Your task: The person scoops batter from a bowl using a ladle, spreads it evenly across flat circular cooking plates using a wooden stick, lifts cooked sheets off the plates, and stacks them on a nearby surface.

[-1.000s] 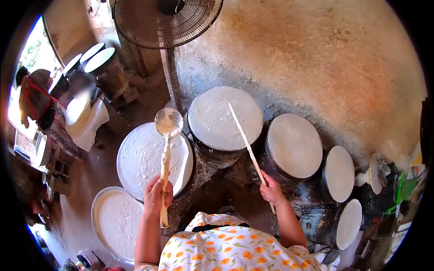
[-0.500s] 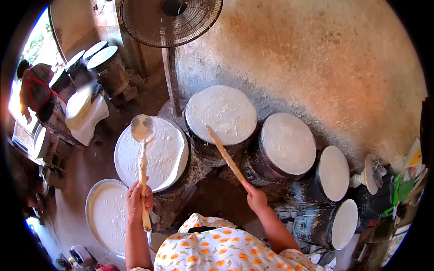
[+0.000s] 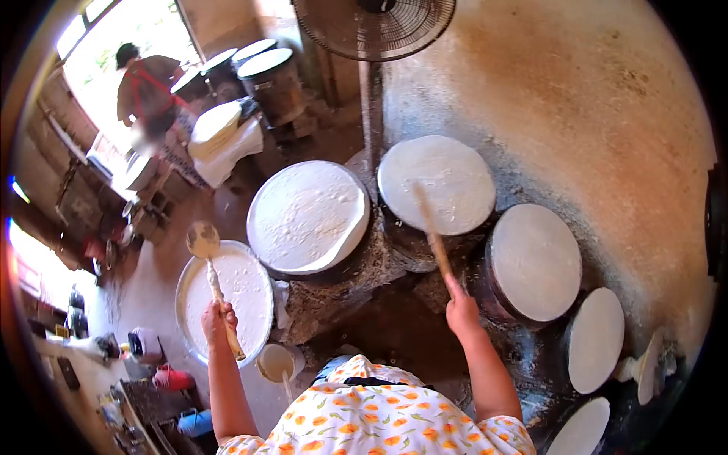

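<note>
My left hand (image 3: 218,322) grips the handle of a ladle (image 3: 202,240), whose coated bowl hangs over the far left rim of a wide basin (image 3: 180,318). White, batter-like liquid (image 3: 231,303) fills this basin. In my right hand (image 3: 462,312) is a flat wooden stick (image 3: 437,246), slightly blurred, its tip over a round white-topped pot (image 3: 436,182); I cannot tell whether it touches. Left of that stands another round pot top with a bubbled white sheet (image 3: 307,216), its right edge folded or lifted.
More white-topped drum pots (image 3: 535,262) curve along the wall at right. A pedestal fan (image 3: 375,26) stands ahead. A small bucket (image 3: 274,364) with a handle in it is near my lap. Far left, another person (image 3: 152,87) stands by a stack of pale sheets (image 3: 214,129).
My view has turned left, shifting the scene rightward. The ladle has moved from over the bubbled white sheet to the basin's rim. My right hand still holds the stick over the same pot.
</note>
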`<state>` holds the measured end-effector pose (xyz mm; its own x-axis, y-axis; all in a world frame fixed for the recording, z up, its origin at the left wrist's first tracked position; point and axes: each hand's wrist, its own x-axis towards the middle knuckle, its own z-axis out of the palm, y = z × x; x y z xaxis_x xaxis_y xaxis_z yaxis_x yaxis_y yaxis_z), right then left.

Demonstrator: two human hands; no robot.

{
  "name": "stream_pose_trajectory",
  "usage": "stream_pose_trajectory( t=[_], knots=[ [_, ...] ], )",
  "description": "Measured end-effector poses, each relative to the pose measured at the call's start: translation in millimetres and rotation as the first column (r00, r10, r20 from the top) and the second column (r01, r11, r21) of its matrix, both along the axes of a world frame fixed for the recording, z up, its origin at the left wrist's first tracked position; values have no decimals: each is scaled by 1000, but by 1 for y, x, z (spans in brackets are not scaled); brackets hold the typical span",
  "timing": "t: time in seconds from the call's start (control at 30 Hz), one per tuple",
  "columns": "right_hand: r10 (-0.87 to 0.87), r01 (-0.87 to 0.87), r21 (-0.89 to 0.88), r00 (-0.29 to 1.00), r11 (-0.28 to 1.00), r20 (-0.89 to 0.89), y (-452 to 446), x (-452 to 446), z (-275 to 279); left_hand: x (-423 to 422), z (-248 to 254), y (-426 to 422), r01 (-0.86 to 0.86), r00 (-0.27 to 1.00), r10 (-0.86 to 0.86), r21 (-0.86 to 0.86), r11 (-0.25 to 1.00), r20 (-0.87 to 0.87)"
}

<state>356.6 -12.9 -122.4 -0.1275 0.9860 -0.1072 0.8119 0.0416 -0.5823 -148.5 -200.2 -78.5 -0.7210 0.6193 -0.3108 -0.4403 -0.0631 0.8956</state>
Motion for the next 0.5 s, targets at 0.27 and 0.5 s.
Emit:
stream_pose_trajectory(
  t=[0.27, 0.5],
  knots=[
    [-127, -248, -501, 789, 829, -601, -60, -18, 37, -37, -136, -86, -41, 993, 95, -560, 828, 67],
    [-282, -225, -739, 823, 635, -493, -100, -27, 49, 8, -98, 2, -179, 372, -603, -692, 699, -706]
  ],
)
